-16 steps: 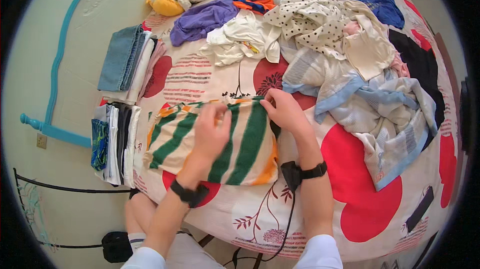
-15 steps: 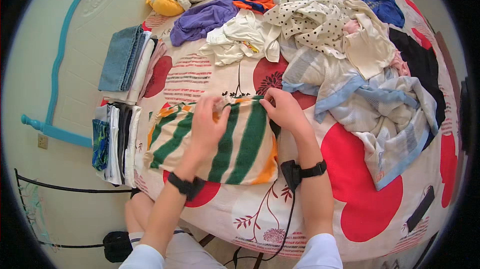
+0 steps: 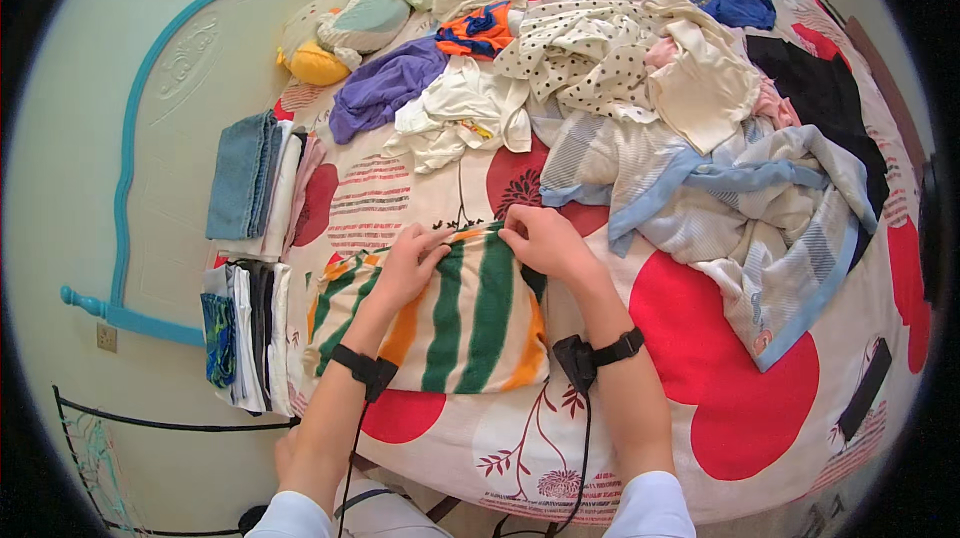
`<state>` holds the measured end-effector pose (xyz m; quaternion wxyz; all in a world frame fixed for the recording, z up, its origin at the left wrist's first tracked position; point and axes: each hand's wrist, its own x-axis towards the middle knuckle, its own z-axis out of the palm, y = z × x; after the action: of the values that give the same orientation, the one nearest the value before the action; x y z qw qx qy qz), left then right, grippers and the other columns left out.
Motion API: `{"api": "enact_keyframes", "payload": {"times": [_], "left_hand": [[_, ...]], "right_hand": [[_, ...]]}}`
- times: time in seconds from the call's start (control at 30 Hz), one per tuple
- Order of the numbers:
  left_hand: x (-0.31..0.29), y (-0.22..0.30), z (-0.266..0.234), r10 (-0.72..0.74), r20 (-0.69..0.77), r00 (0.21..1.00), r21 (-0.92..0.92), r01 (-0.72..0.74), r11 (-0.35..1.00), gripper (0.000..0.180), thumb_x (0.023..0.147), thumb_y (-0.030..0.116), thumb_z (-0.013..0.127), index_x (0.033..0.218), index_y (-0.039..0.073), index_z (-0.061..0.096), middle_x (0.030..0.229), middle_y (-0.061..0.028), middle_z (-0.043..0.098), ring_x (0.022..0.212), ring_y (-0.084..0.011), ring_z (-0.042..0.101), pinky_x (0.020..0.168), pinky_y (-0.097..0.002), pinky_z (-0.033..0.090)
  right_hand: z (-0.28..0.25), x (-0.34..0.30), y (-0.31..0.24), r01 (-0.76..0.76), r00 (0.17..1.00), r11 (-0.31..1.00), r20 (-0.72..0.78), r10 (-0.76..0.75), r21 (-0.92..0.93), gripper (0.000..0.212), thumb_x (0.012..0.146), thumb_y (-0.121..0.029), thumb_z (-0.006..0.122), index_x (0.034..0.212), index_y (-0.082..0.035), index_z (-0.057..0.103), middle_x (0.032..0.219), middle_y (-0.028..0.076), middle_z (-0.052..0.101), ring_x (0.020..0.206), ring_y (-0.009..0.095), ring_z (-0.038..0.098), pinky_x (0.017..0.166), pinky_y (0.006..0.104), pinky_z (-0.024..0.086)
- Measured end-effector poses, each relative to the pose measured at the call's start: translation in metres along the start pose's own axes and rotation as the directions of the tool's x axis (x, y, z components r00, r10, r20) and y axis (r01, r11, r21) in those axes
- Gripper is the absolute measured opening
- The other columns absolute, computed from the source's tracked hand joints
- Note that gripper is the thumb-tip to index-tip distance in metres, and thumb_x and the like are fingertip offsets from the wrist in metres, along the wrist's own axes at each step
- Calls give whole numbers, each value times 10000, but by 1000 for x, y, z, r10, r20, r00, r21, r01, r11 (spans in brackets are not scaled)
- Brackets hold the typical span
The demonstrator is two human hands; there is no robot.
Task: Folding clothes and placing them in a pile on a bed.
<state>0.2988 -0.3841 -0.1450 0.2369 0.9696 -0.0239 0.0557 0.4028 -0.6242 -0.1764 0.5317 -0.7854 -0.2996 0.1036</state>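
Pinching its top edge, left hand (image 3: pixel 408 266) and right hand (image 3: pixel 548 240) clamp the green, orange and cream striped cloth (image 3: pixel 478 323) flat at centre; folded denim, white and black clothes (image 3: pixel 240 178) already stacked left, rumpled multicoloured garments (image 3: pixel 585 56) unfolded up top!

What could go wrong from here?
1. The striped cloth is rumpled at its left end; pulling at its top edge, where the left hand and right hand are, might bunch it further.
2. The right wrist's cable dangles over the bedcover and could snag.
3. The nearer folded stack could get bumped.
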Motion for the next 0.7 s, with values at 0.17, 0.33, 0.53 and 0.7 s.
{"api": "enact_keyframes", "payload": {"times": [0.17, 0.33, 0.53, 0.7], "left_hand": [[5, 4, -5, -67, -71, 995, -127, 58, 990, 198, 909, 109, 691, 1069, -6, 667, 884, -101, 550, 807, -230, 573, 727, -323, 473], [10, 9, 5, 8, -204, 979, -209, -52, 976, 127, 974, 109, 626, 1014, -2, 578, 960, -70, 623, 821, -139, 594, 737, -268, 468], [6, -12, 16, -186, -94, 978, -338, 144, 930, 188, 1021, 135, 570, 1165, 15, 550, 910, -18, 621, 799, -59, 536, 725, -234, 448], [16, 12, 11, -164, -114, 980, -337, 117, 934, 219, 1026, 206, 577, 993, 1, 645, 749, 7, 590, 722, -48, 505, 667, -213, 408]], "right_hand": [[4, 0, -6, 62, 998, 994, -18, -64, -91, 176, 884, -165, 664, 912, 3, 619, 801, 193, 670, 768, 379, 658, 680, 433, 507], [-8, 0, -6, 4, 1000, 997, 5, -3, -82, 160, 877, -151, 663, 892, -5, 600, 796, 201, 659, 773, 397, 644, 683, 466, 492], [-1, 0, -10, 2, 1000, 992, -7, -3, -123, 142, 882, -168, 629, 892, -27, 636, 865, 209, 681, 855, 403, 663, 757, 496, 515], [2, 1, -3, 89, 996, 991, 11, -88, -101, 110, 866, -119, 610, 897, -18, 640, 841, 209, 680, 851, 389, 670, 762, 487, 520]]}}
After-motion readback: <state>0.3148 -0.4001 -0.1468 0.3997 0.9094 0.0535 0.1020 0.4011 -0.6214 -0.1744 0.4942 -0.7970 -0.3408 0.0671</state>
